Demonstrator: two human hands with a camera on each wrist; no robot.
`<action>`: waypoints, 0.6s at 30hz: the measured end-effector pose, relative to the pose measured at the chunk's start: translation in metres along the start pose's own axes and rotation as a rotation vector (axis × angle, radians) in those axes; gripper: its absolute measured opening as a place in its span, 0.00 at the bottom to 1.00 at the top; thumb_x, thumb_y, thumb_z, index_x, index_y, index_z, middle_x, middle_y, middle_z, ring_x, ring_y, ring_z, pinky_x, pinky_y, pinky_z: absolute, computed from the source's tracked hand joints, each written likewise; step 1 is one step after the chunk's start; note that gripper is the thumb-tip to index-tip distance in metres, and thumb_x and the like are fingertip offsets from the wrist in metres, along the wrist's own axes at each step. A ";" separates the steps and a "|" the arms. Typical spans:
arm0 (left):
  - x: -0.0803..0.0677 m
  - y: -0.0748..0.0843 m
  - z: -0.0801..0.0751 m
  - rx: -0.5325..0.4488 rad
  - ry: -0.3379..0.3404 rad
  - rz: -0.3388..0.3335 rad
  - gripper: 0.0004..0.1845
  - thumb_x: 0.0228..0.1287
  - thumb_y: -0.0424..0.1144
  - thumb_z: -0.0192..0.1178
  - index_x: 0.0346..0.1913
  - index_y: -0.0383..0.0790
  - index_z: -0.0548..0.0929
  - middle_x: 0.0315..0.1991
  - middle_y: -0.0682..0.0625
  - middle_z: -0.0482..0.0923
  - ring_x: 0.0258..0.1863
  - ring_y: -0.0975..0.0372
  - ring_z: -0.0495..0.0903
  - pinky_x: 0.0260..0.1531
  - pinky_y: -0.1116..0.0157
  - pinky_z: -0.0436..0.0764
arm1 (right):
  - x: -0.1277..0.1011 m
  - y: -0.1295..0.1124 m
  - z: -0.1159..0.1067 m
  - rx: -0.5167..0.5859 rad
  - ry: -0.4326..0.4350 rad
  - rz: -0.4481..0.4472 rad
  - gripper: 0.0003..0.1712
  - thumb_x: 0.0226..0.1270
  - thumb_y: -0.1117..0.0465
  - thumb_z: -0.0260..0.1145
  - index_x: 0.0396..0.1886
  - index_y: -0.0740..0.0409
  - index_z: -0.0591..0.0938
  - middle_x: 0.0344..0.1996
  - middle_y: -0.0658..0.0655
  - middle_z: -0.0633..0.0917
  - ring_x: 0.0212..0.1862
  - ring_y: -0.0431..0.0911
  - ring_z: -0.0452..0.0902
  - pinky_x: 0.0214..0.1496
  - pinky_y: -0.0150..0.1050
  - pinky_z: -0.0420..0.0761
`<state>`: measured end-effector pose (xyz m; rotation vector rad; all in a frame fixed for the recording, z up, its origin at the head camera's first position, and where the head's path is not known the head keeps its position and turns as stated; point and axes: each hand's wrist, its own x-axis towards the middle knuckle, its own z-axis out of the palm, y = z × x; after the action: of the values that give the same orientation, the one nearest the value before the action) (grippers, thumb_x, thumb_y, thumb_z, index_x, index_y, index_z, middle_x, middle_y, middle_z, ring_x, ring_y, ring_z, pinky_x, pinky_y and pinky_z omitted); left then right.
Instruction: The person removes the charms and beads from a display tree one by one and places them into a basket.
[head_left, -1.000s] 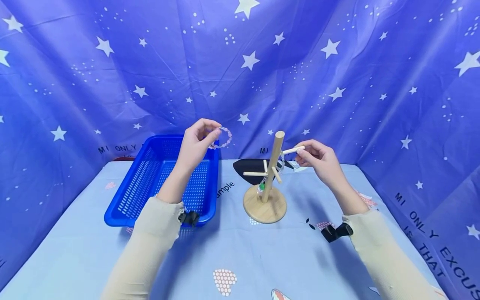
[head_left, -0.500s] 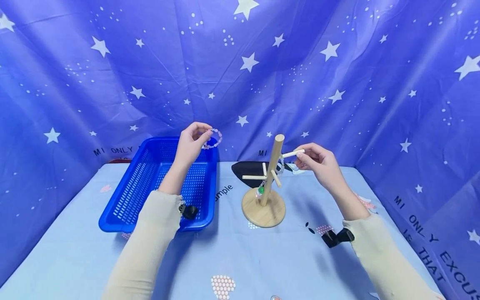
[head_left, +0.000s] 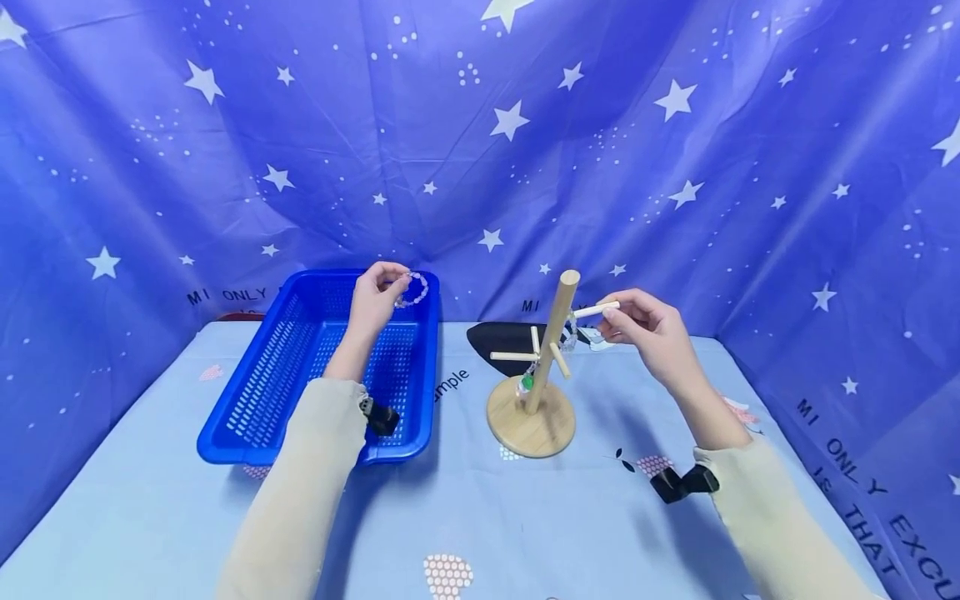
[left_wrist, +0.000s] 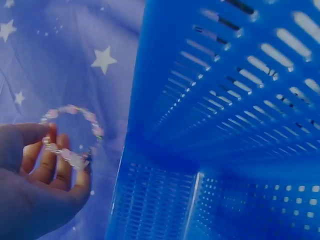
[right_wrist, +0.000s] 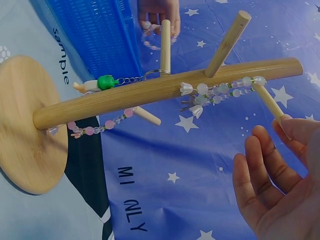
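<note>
My left hand pinches a ring of pale pink beads above the far end of the blue mesh basket. In the left wrist view the bead ring hangs from my fingertips beside the basket wall. My right hand holds the tip of the upper right peg of the wooden stand. In the right wrist view one fingertip meets that peg's end. A white and green bead bracelet hangs on this peg.
The stand's round base sits right of the basket on the light blue cloth. A green charm on a chain and a pink bead strand hang from lower pegs. A starry blue curtain closes the back and sides.
My left hand has carried the pink bead ring leftward and down, from the gap between basket and stand to over the basket's far end. My right hand has stayed at the peg.
</note>
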<state>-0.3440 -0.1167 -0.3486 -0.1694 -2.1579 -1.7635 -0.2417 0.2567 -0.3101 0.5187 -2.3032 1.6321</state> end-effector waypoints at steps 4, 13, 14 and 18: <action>0.004 -0.008 -0.001 0.073 -0.031 -0.047 0.11 0.69 0.31 0.59 0.50 0.29 0.81 0.43 0.34 0.83 0.29 0.68 0.80 0.28 0.76 0.77 | 0.000 -0.001 -0.001 0.035 0.002 -0.006 0.07 0.74 0.64 0.61 0.47 0.59 0.82 0.27 0.44 0.87 0.32 0.36 0.85 0.38 0.29 0.86; 0.003 -0.019 -0.003 0.249 -0.133 -0.119 0.11 0.72 0.35 0.58 0.51 0.32 0.80 0.47 0.35 0.84 0.39 0.50 0.86 0.34 0.65 0.84 | 0.000 -0.002 0.000 0.040 -0.001 -0.001 0.08 0.74 0.63 0.61 0.47 0.60 0.82 0.27 0.44 0.87 0.32 0.34 0.85 0.38 0.29 0.86; 0.002 -0.020 -0.003 0.261 -0.145 -0.124 0.11 0.73 0.35 0.57 0.51 0.32 0.80 0.46 0.35 0.84 0.38 0.49 0.86 0.35 0.62 0.85 | 0.000 -0.002 0.000 0.043 -0.001 -0.001 0.08 0.74 0.63 0.61 0.47 0.60 0.82 0.27 0.44 0.87 0.32 0.35 0.85 0.38 0.29 0.86; -0.001 -0.027 -0.004 0.287 -0.189 -0.152 0.10 0.74 0.34 0.55 0.50 0.31 0.79 0.43 0.37 0.82 0.36 0.48 0.86 0.41 0.51 0.87 | 0.000 -0.002 0.002 0.050 -0.004 0.001 0.07 0.74 0.63 0.61 0.46 0.59 0.82 0.27 0.44 0.87 0.32 0.35 0.85 0.38 0.29 0.86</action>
<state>-0.3510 -0.1269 -0.3735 -0.1062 -2.5937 -1.5432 -0.2403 0.2540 -0.3090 0.5322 -2.2707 1.6950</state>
